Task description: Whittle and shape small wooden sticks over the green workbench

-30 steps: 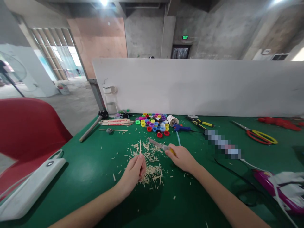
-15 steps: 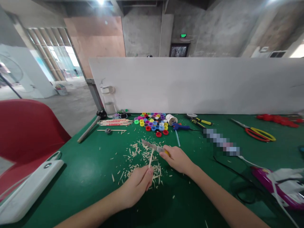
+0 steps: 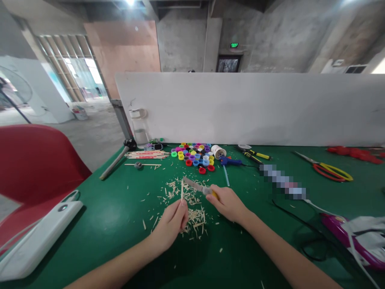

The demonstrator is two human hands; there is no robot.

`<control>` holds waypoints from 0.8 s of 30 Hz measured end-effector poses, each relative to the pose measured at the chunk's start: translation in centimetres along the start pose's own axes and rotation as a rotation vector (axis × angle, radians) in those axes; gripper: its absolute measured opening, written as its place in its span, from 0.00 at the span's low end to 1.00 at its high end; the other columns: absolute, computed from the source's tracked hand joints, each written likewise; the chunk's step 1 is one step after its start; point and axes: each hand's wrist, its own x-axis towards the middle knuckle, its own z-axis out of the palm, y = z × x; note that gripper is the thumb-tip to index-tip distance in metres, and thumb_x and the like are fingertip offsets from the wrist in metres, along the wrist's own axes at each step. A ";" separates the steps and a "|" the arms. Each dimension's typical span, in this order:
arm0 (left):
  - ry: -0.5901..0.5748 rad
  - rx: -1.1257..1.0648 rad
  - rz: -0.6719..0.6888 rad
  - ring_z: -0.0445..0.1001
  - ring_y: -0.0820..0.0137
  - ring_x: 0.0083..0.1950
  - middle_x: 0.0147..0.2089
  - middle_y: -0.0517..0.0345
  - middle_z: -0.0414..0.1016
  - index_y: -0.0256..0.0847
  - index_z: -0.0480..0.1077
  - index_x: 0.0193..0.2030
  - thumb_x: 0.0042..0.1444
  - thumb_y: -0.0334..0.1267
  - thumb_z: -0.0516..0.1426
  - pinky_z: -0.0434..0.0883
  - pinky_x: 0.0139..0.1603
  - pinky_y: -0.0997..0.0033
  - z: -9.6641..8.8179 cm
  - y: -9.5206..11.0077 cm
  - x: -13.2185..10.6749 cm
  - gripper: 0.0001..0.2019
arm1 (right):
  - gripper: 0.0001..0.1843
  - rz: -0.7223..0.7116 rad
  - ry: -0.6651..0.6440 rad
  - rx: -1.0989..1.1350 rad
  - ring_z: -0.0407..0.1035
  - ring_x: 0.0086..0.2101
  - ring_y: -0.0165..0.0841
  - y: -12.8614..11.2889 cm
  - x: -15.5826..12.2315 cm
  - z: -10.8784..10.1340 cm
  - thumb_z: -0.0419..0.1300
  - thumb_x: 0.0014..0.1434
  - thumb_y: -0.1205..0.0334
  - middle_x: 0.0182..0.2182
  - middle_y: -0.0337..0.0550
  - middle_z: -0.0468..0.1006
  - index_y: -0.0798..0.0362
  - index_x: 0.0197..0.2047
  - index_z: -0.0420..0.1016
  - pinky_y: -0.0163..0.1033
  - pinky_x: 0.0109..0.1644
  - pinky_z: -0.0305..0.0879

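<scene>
Pinched in the fingers of my left hand (image 3: 173, 220) is a thin wooden stick (image 3: 182, 191), pointing up and away from me. My right hand (image 3: 227, 202) is closed around the yellow handle of a knife (image 3: 195, 185). Its blade reaches left, and the tip is at the upper end of the stick; whether they touch I cannot tell. Beneath both hands, pale wood shavings (image 3: 195, 218) lie scattered over the green tabletop (image 3: 114, 224).
Colourful bottle caps (image 3: 195, 156), a bundle of sticks (image 3: 147, 154), a hammer (image 3: 116, 160) and a blue glue gun (image 3: 230, 161) lie towards the back. Scissors (image 3: 327, 168) and a purple iron (image 3: 350, 241) are at the right. A white partition (image 3: 240, 108) stands behind.
My left hand has moved left with the stick, which now stands more upright. The knife has shifted slightly right, so its tip, not mid-blade, is by the stick.
</scene>
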 end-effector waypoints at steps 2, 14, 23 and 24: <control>-0.001 -0.143 -0.057 0.50 0.78 0.17 0.17 0.69 0.54 0.41 0.56 0.23 0.64 0.51 0.44 0.52 0.18 0.76 -0.1 -0.6 0.5 0.21 | 0.23 -0.019 0.017 0.052 0.54 0.20 0.26 0.0 -0.1 0.0 0.38 0.66 0.43 0.20 0.33 0.62 0.51 0.29 0.56 0.34 0.25 0.45; -0.021 -0.169 -0.076 0.50 0.79 0.16 0.15 0.69 0.54 0.41 0.57 0.22 0.63 0.50 0.46 0.51 0.17 0.77 -0.4 -0.4 0.9 0.21 | 0.23 -0.023 -0.068 -0.133 0.60 0.22 0.28 -1.3 0.3 0.5 0.42 0.64 0.43 0.21 0.38 0.69 0.51 0.29 0.63 0.35 0.24 0.43; -0.261 -0.379 -0.135 0.49 0.80 0.15 0.15 0.69 0.54 0.40 0.57 0.22 0.64 0.48 0.47 0.49 0.16 0.78 0.2 0.2 -0.5 0.21 | 0.29 0.223 0.019 0.000 0.57 0.17 0.25 0.1 1.1 0.1 0.36 0.64 0.38 0.19 0.37 0.67 0.52 0.31 0.63 0.34 0.21 0.45; -0.273 -0.383 -0.138 0.49 0.80 0.15 0.15 0.69 0.54 0.40 0.57 0.22 0.63 0.49 0.47 0.49 0.16 0.78 0.3 0.3 -0.6 0.21 | 0.28 0.224 0.021 -0.022 0.56 0.17 0.25 0.4 1.0 0.0 0.37 0.64 0.38 0.18 0.36 0.66 0.52 0.30 0.62 0.34 0.21 0.45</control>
